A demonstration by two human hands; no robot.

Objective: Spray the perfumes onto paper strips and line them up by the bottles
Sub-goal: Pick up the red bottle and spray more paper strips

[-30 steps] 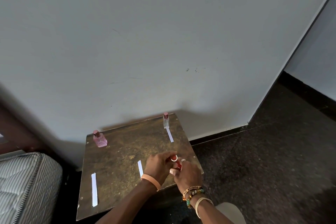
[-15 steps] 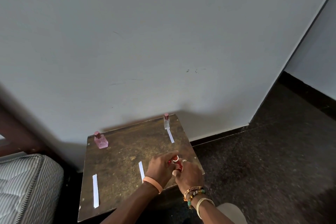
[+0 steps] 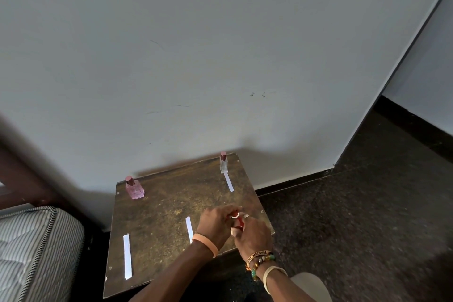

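The table [image 3: 171,198] is dark brown, mottled with golden speckles. One bottle [image 3: 134,189] is pink with a dark red cap; the other bottle [image 3: 223,164] is clear with a dark pink cap. Three paper strips [image 3: 127,256] are white. A small red bottle [image 3: 240,222] shows between the hands. The left wrist wears a peach band [image 3: 206,243], the right multicoloured beads [image 3: 261,261]. The mattress [image 3: 36,250] is grey-and-white striped; the wall [image 3: 196,56] pale grey; the floor [image 3: 367,216] dark speckled

Worn brown table [image 3: 171,203], pink bottle [image 3: 134,189] and clear bottle [image 3: 223,163] at back, three white paper strips [image 3: 127,255] lying flat.
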